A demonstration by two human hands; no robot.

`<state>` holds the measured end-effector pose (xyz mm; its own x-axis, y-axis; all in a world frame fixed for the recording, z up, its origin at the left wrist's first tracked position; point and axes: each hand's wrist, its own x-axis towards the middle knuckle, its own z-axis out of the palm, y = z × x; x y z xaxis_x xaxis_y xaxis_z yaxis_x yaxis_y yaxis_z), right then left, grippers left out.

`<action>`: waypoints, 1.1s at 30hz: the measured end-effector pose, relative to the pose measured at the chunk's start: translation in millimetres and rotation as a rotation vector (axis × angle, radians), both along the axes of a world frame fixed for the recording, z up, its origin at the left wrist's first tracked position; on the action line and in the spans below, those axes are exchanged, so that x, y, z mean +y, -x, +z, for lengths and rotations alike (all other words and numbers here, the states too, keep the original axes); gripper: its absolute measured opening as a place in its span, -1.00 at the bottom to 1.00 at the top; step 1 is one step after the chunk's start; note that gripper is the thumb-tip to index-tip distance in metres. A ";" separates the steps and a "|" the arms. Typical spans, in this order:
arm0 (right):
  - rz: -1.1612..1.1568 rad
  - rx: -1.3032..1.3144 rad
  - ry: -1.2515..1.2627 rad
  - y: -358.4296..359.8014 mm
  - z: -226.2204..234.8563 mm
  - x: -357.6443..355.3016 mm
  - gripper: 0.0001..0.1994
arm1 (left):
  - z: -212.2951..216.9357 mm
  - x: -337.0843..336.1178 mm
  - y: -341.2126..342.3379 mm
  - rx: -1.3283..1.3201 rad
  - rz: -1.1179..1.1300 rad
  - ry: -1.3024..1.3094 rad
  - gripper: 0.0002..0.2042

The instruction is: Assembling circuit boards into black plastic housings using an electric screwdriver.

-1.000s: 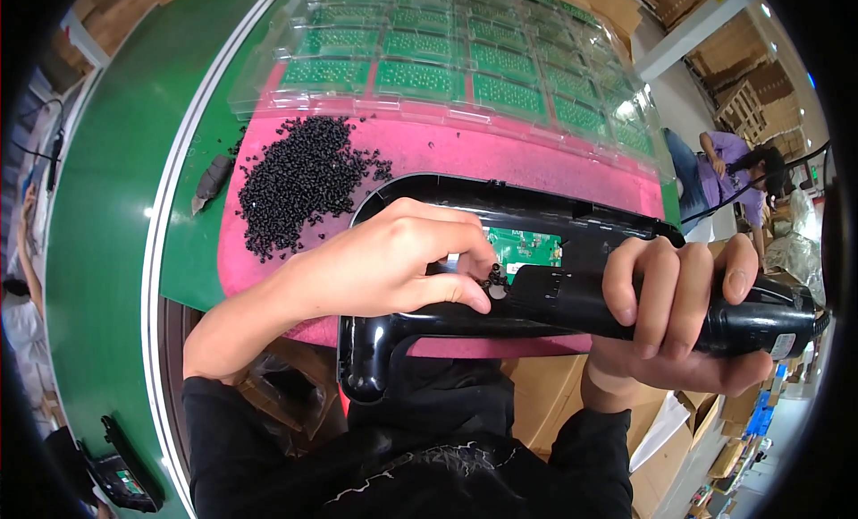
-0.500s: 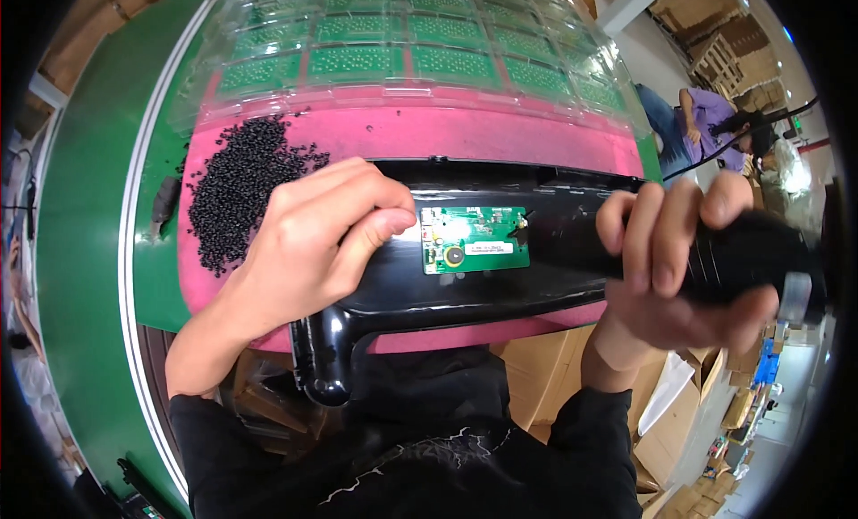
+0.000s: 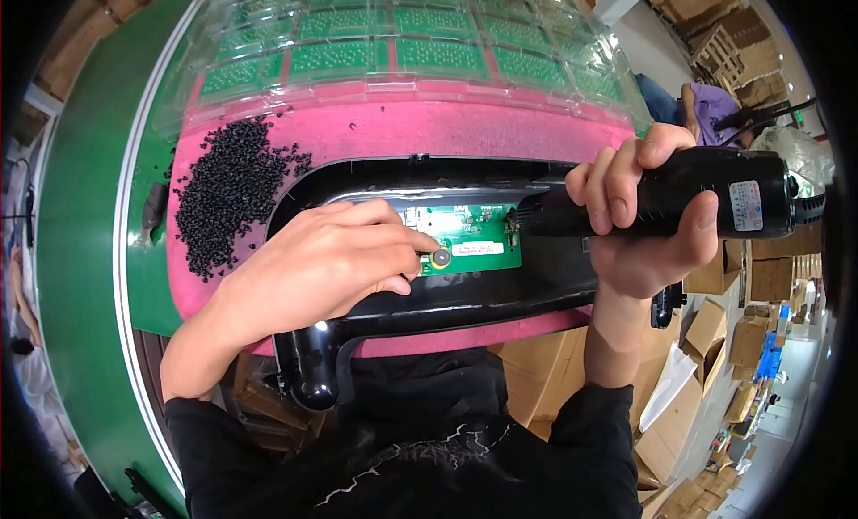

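Observation:
A long glossy black plastic housing [image 3: 384,309] with a rounded stub at its lower left lies open side up in front of me. Inside it sits a green circuit board [image 3: 492,261] carrying a round component and a white label strip. My left hand [image 3: 313,264] is closed, its fingertips pressed on the board's left end near the round component. My right hand [image 3: 639,219] grips a black corded electric screwdriver [image 3: 706,195], held nearly level in the picture. The tool's front reaches over the board's right end, where its tip is hard to make out.
A pink mat [image 3: 447,130] on the green table carries a heap of small black pieces [image 3: 234,193] at left. Clear plastic trays [image 3: 357,59] with green boards stand behind. Cardboard boxes [image 3: 541,376] lie below right; another person [image 3: 710,112] is far right.
My left hand has come down and right, from above the board's left edge onto it. My right hand has brought the screwdriver left and up, over the board's right end.

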<state>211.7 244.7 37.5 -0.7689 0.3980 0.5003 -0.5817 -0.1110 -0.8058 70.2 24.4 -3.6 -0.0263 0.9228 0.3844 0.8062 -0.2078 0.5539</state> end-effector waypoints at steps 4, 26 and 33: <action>0.008 -0.056 -0.056 -0.1 -1.4 0.3 -0.49 | -0.5 1.3 -0.3 -0.003 -0.002 0.087 -0.84; 0.191 0.182 0.136 -5.3 28.5 -52.5 -0.54 | 9.2 -4.9 5.1 -0.346 0.075 0.032 -0.88; 0.147 0.319 -0.021 7.0 22.7 -68.7 -0.56 | 3.3 -7.4 5.3 -0.435 0.051 -0.066 -0.89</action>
